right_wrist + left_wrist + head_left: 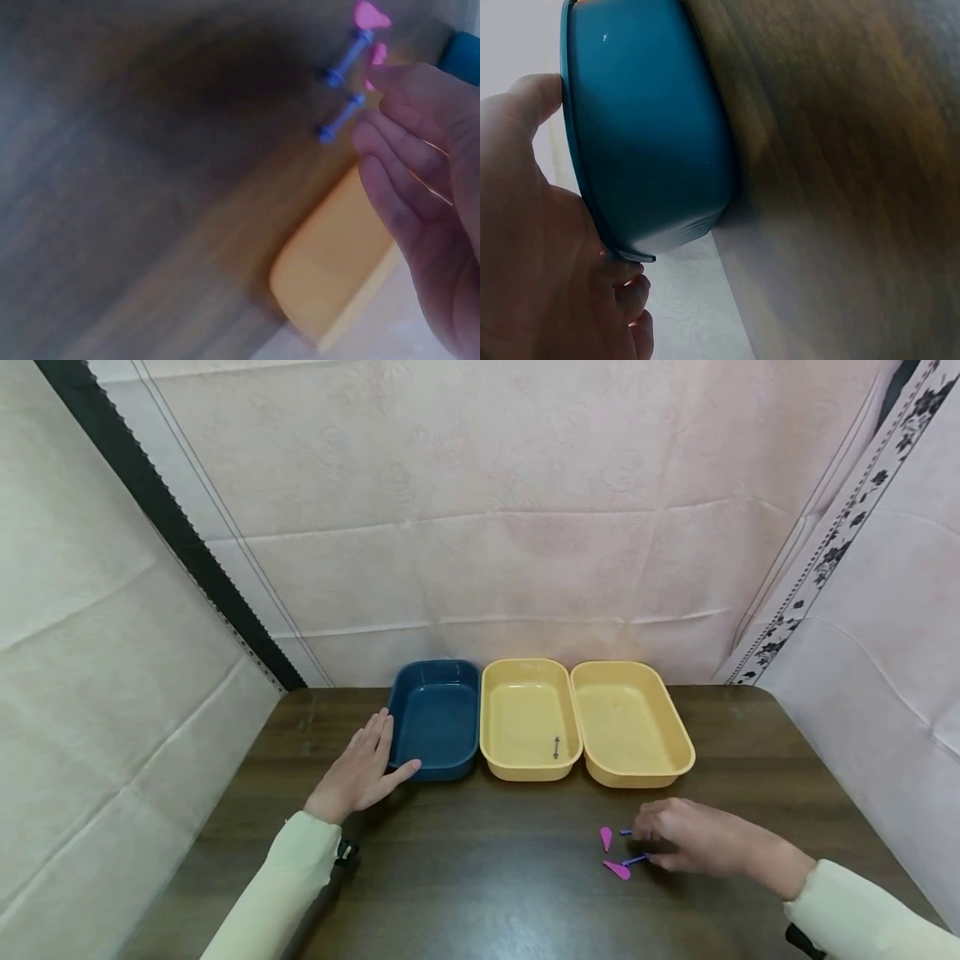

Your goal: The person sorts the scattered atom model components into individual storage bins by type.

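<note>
My left hand (pixel 361 772) rests on the left rim of the dark blue tray (pixel 438 714), fingers straight and thumb at the near corner. The left wrist view shows the thumb and fingertips right at that rim. My right hand (pixel 693 837) hovers low over the table with loosely bent fingers, nothing seen between them. Beside its fingertips lie two small blue rods with knobbed ends, one nearer me (pixel 636 859) and one farther off (pixel 626 832). Two pink teardrop-shaped pieces, one upper (pixel 606 837) and one lower (pixel 618 870), lie left of the rods.
A yellow tray (pixel 525 764) stands right of the blue one, with a small dark knobbed rod (pixel 557 747) in it. Another yellow tray (pixel 637 768) adjoins on the right. Pale cloth (pixel 487 527) hangs behind the brown wooden table (pixel 465 877) and along both sides.
</note>
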Demonstrator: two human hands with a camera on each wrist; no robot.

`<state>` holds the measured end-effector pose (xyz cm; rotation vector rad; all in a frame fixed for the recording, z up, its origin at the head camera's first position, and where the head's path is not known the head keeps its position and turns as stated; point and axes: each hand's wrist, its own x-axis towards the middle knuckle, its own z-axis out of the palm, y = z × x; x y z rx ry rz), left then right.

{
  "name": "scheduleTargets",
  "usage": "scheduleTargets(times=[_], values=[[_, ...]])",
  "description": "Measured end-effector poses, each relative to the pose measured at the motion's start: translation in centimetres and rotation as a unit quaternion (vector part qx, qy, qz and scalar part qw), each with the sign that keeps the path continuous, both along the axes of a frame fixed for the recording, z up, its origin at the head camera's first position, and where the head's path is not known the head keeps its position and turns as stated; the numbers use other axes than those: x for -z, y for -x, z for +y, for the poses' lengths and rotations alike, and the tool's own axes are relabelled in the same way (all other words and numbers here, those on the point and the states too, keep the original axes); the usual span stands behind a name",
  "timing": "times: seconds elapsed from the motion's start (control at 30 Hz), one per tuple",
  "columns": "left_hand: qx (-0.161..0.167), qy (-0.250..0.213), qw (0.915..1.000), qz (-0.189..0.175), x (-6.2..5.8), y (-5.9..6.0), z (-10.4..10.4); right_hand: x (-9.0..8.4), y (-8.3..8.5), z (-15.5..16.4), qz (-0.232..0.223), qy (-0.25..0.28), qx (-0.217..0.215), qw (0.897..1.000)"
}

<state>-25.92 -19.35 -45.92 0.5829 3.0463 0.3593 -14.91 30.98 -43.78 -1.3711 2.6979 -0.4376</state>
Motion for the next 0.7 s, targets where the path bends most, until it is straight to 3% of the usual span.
scheduleTargets(times=[0.37,0.7], values=[[0.007,-0.001,1.0000,0.000,-0.4,0.0,0.2,2.8,-0.7,0.1,0.041,0.022,-0.010,0.999],[0.004,0.002,1.0000,-0.001,-0.5,-0.2,0.1,2.4,-0.4,-0.3,0.022,0.034,-0.019,0.999]])
